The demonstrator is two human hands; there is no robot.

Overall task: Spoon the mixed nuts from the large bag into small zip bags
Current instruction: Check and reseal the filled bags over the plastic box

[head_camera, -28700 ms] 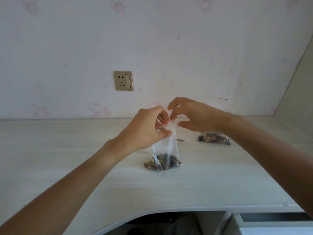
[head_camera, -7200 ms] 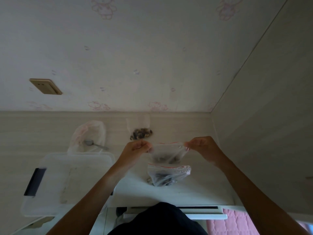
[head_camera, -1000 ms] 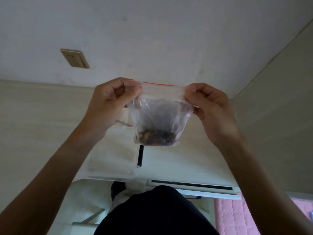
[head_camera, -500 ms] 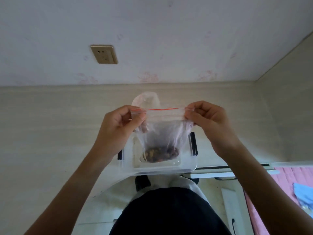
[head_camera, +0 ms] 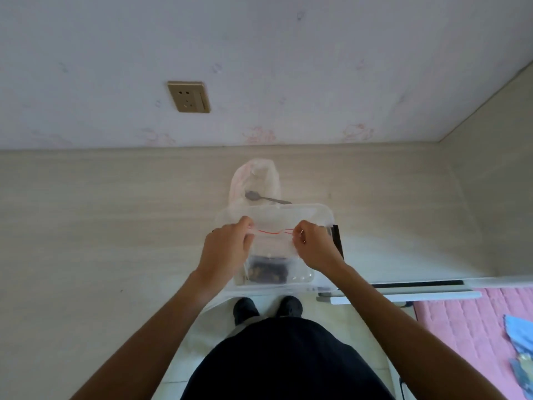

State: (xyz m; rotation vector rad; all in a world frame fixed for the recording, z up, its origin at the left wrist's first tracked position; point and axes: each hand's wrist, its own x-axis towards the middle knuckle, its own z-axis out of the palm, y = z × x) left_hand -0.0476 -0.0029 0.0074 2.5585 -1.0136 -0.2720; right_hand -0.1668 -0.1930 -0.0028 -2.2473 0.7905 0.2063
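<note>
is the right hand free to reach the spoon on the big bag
Probably not yet: the right hand is pinching the zip bag, though the spoon lies uncovered on the big bag beyond the box.

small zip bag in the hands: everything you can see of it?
The small zip bag is clear thin plastic with a red line along its zip top. It hangs upright, with dark mixed nuts pooled at its bottom. The left hand and right hand pinch its top corners, holding it inside the clear plastic bin. Whether the zip is sealed is unclear.

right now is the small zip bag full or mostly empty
Mostly empty: the small zip bag, pinched by the left hand and right hand, shows nuts only at its bottom.
</note>
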